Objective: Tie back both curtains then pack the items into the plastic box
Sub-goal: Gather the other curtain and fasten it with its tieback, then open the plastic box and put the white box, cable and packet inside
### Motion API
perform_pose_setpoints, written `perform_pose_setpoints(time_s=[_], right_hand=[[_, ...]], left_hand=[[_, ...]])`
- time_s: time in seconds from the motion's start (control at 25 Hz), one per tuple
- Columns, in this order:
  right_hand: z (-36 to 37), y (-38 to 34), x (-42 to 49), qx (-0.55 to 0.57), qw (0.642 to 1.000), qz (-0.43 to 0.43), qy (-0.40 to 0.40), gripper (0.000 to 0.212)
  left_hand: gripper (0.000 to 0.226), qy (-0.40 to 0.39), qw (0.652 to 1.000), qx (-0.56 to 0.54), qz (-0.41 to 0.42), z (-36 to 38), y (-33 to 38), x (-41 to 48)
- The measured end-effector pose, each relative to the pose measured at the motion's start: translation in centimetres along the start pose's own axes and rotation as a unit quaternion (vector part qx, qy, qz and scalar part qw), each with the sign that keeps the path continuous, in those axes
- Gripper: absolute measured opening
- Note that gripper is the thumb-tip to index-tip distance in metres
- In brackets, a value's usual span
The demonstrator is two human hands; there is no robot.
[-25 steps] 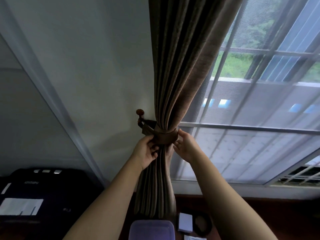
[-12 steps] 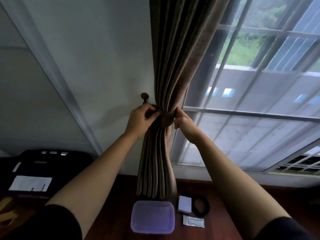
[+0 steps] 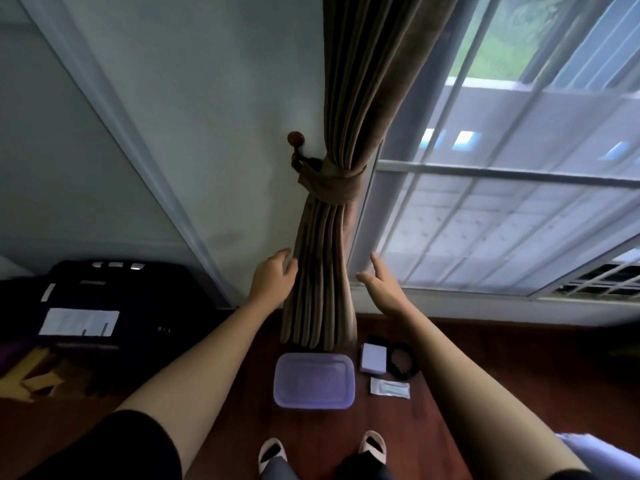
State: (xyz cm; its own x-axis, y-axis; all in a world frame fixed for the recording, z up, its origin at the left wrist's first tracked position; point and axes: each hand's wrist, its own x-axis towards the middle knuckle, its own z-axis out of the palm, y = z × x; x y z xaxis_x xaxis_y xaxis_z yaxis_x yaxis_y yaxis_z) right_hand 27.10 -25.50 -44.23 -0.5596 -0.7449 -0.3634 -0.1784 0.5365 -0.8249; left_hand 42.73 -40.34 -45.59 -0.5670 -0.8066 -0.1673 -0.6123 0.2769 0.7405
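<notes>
A brown curtain point(image 3: 360, 98) hangs gathered beside the window, cinched by a brown tieback point(image 3: 332, 185) looped onto a wooden wall hook point(image 3: 296, 147). My left hand point(image 3: 273, 277) hovers open just left of the curtain's lower folds, fingers near the fabric. My right hand point(image 3: 381, 282) is open to the right of the folds, apart from them. On the wooden floor below lies a purple plastic box point(image 3: 314, 380) with its lid on. Beside it are a white card pack point(image 3: 373, 358), a black coiled cable point(image 3: 403, 363) and a white sachet point(image 3: 390, 388).
A black printer-like device point(image 3: 114, 299) with white paper on it stands at the left. Yellow pieces point(image 3: 34, 379) lie on the floor near it. The window point(image 3: 502, 209) with mesh screen fills the right. My slippered feet point(image 3: 273, 452) stand just before the box.
Both hands have let go of the tieback and dropped down beside the curtain's lower folds. The view has tilted down, showing the floor and my feet.
</notes>
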Motion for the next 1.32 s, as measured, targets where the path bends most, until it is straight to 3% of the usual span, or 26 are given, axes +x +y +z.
perform_pose_setpoints(time_s=[0.16, 0.44, 0.64, 0.8, 1.04, 1.32], right_hand=[[1.1, 5.1, -2.5, -0.072, 0.995, 0.041, -0.054, 0.071], [-1.4, 19.5, -5.8, -0.177, 0.970, 0.066, -0.151, 0.070], [-0.9, 30.9, -5.2, -0.206, 0.966, 0.073, -0.135, 0.070], [4.7, 39.1, -0.8, -0.212, 0.969, 0.054, -0.113, 0.070], [16.1, 54.5, 8.3, -0.231, 0.966, 0.040, -0.106, 0.073], [24.6, 66.9, 17.7, -0.207, 0.972, 0.059, -0.091, 0.084]], left_hand=[[0.044, -0.064, 0.993, 0.085, -0.058, 3.6, -3.2, -4.1], [0.048, -0.057, 0.974, 0.121, -0.182, 15.4, -8.0, -12.1], [0.054, -0.071, 0.961, 0.118, -0.241, 25.7, -13.3, -14.7], [0.056, -0.048, 0.953, 0.146, -0.262, 31.6, -21.4, -12.3], [0.058, -0.010, 0.945, 0.184, -0.269, 41.1, -39.0, -6.2], [0.066, 0.059, 0.928, 0.193, -0.313, 47.5, -54.4, 0.2]])
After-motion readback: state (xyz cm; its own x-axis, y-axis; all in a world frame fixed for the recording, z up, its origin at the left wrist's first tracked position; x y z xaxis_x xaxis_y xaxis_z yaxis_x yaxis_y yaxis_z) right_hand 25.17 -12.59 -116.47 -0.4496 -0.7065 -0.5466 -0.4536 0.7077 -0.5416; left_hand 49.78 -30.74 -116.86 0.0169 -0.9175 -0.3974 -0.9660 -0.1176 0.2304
